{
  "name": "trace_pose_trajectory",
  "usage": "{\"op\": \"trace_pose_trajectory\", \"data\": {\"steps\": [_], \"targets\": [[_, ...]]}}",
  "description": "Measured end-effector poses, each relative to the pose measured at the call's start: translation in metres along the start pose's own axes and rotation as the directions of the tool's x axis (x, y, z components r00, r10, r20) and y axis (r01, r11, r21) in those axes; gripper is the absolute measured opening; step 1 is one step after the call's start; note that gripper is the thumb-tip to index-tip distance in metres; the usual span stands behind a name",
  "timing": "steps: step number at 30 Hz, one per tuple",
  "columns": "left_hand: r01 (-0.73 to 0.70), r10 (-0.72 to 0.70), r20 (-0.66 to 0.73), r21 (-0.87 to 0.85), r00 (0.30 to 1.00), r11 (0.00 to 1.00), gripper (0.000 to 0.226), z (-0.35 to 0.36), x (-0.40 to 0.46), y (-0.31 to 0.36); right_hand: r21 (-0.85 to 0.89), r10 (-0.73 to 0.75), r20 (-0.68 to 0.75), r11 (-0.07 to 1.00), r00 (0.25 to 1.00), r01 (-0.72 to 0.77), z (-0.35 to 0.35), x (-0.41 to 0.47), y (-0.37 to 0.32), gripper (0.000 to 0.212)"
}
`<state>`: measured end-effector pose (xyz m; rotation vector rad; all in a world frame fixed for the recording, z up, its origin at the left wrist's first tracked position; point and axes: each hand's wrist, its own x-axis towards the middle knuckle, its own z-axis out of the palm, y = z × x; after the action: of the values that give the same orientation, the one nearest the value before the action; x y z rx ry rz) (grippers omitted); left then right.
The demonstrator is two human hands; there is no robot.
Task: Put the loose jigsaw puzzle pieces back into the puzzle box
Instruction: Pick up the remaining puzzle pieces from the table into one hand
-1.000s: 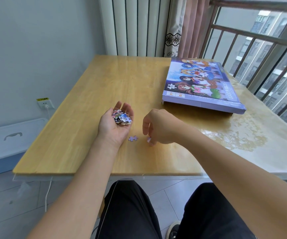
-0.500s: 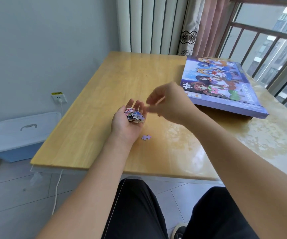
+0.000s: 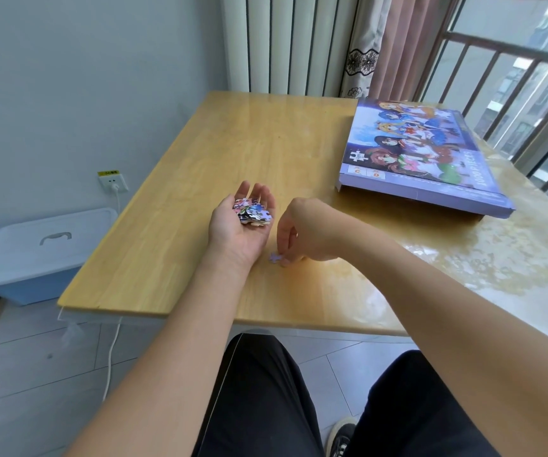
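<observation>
My left hand lies palm up just above the wooden table, cupping a small heap of colourful puzzle pieces. My right hand reaches down beside it, fingertips pinching a single pale purple puzzle piece that lies on the tabletop. The closed puzzle box, purple with a cartoon picture on its lid, rests at the right rear of the table, well apart from both hands.
A white-lidded blue storage bin stands on the floor left of the table, below a wall socket with a cord. A radiator, a curtain and a window railing lie behind. My knees sit under the table's near edge.
My right hand dropped a piece into the left palm, then came back down to the table and now pinches the last loose purple piece. My left hand has kept its heap.
</observation>
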<state>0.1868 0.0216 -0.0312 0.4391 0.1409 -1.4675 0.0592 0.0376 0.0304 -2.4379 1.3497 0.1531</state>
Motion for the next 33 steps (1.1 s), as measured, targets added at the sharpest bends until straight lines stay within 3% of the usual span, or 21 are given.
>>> {"op": "trace_pose_trajectory", "data": {"steps": [4,8,12,14,16,18,21,23,24,26,27,29,30,33], "targets": [[0.008,-0.008,-0.002,0.004,1.000,1.000,0.037,0.001,0.000,0.000,-0.024,-0.003,0.023,1.000,1.000,0.003,0.000,-0.002,0.000,0.027],[0.013,-0.013,-0.001,0.003,1.000,1.000,0.037,0.000,0.000,0.000,0.104,-0.018,-0.099,0.994,0.995,0.029,0.007,-0.002,0.006,0.014],[0.017,-0.017,0.000,0.008,1.000,1.000,0.038,0.000,-0.001,0.000,0.246,-0.032,-0.177,0.966,0.984,0.076,0.018,-0.004,0.016,0.016],[0.018,-0.018,-0.006,0.018,1.000,1.000,0.038,0.000,0.000,0.000,0.498,0.011,-0.181,0.863,0.983,0.082,0.016,-0.005,0.026,0.015],[0.013,-0.013,-0.012,0.043,1.000,0.999,0.039,0.001,0.001,-0.001,0.795,0.079,-0.177,0.600,0.981,0.095,0.007,-0.004,0.035,0.017],[0.016,-0.013,-0.030,0.107,0.999,0.994,0.038,0.002,0.000,-0.005,0.909,0.111,-0.172,0.402,0.979,0.114,-0.005,0.002,0.037,0.018],[0.053,-0.043,-0.062,0.176,0.997,0.983,0.036,0.006,-0.005,-0.017,0.918,0.129,-0.184,0.376,0.974,0.124,-0.016,0.013,0.028,0.018],[0.070,-0.056,-0.080,0.176,0.995,0.982,0.035,0.012,-0.007,-0.023,0.861,0.174,-0.266,0.485,0.948,0.153,-0.024,0.013,0.032,0.017],[0.075,-0.062,-0.085,0.164,0.994,0.984,0.034,0.016,-0.008,-0.026,0.765,0.177,-0.359,0.619,0.916,0.180,-0.028,0.009,0.040,0.021],[0.088,-0.077,-0.082,0.147,0.994,0.985,0.031,0.022,-0.011,-0.035,0.372,0.091,-0.501,0.921,0.861,0.119,-0.033,-0.004,0.068,0.042],[0.105,-0.094,-0.078,0.153,0.992,0.983,0.030,0.027,-0.012,-0.042,0.128,0.057,-0.491,0.992,0.869,0.008,-0.032,-0.014,0.087,0.058],[0.145,-0.132,-0.084,0.167,0.988,0.975,0.030,0.038,-0.015,-0.060,-0.255,0.111,-0.433,0.937,0.895,-0.240,-0.024,-0.033,0.126,0.077],[0.157,-0.142,-0.100,0.173,0.985,0.972,0.031,0.039,-0.016,-0.065,-0.343,0.146,-0.438,0.885,0.887,-0.315,-0.015,-0.036,0.138,0.074],[0.242,-0.220,-0.128,0.198,0.967,0.950,0.032,0.054,-0.019,-0.101,-0.315,0.206,-0.569,0.839,0.796,-0.443,-0.008,-0.045,0.175,0.050]]}}
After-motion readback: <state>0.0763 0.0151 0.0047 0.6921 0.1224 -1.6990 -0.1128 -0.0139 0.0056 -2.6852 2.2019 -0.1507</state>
